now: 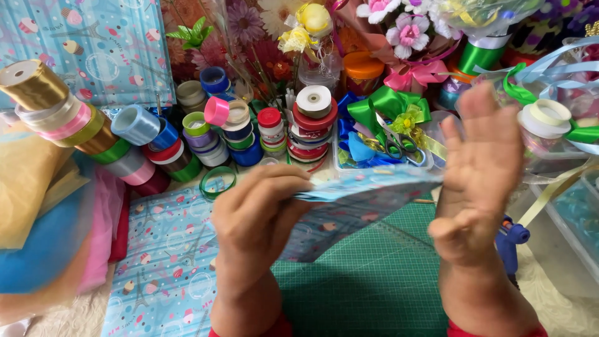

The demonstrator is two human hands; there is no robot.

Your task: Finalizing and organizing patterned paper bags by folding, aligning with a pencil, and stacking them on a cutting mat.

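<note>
At frame centre, the pale blue patterned wrapping-paper sheet [362,200] is hanging over the green cutting mat [374,281], pinched by the left hand [259,215]. The right hand [480,168] is hovering open, holding nothing; unsupported, the sheet could sag or crease.

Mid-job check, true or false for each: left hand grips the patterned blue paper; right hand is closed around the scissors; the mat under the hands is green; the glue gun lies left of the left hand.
1. The left hand grips the folded blue patterned paper. True.
2. The right hand is closed around the scissors. False: it is open, flat, beside the paper's edge; the scissors lie behind in a tray.
3. The cutting mat is green. True.
4. The blue glue gun lies left of the left hand. False: it lies right of the right hand.
</note>
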